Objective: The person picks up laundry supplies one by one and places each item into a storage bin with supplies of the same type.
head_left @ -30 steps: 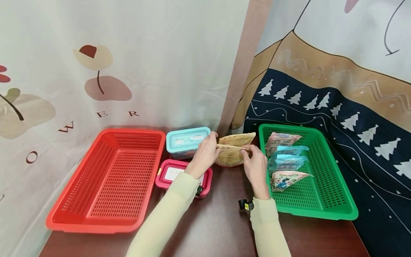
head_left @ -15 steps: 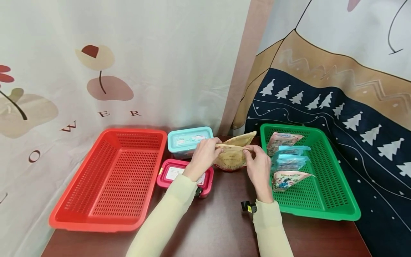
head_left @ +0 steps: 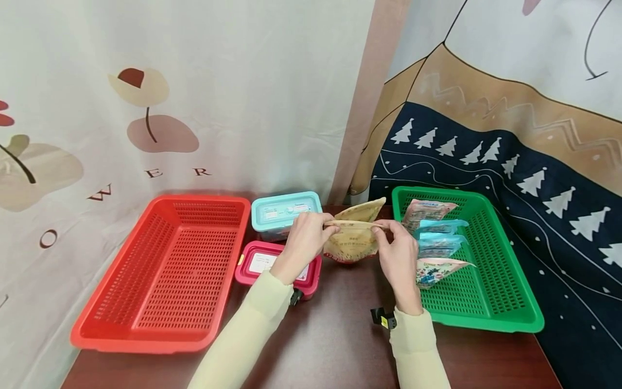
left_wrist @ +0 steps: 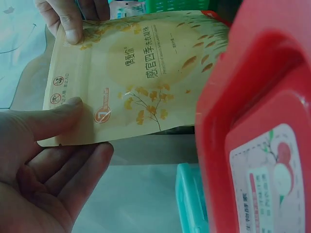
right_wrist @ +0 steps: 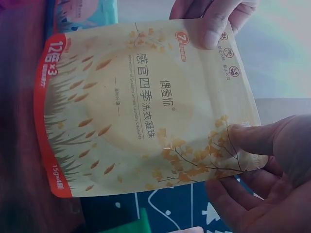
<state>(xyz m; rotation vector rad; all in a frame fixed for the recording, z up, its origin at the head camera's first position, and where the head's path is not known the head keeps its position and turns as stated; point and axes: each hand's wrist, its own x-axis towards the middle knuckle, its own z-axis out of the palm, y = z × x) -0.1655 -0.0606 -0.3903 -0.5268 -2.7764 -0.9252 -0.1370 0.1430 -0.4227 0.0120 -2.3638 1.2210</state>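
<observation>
Laundry capsule pouch [head_left: 351, 243] pinched at both top corners

Nearest us lies a smooth, dark brown tabletop [head_left: 335, 346]. The left hand [head_left: 305, 237] pinches one top corner of the pouch, thumb in front and fingers behind; the right hand [head_left: 399, 254] grasps the opposite corner likewise. We locate the pouch just left of the green perforated basket [head_left: 505, 292]. It is flat, pale yellow film with a red base, printed with ginkgo sprigs. We read "偶爱你", "感官四季", "洗衣凝珠", "Laundry Capsules" and "12倍". Whether its base meets the table, we cannot tell.

Beside the left wrist sits a rose-red lidded box [head_left: 255, 263], rounded at the corners, its white label only partly legible. Further left we note a red perforated plastic basket [head_left: 165, 281]. The green basket holds glossy blue packs [head_left: 441, 246] and a pink pack [head_left: 424, 214].

Beyond stand a turquoise-lidded box [head_left: 284, 212] and, behind the held pouch, a second yellow pouch [head_left: 363, 210]. The white cloth curtain [head_left: 252, 97] shows "W", "E", "R".
</observation>
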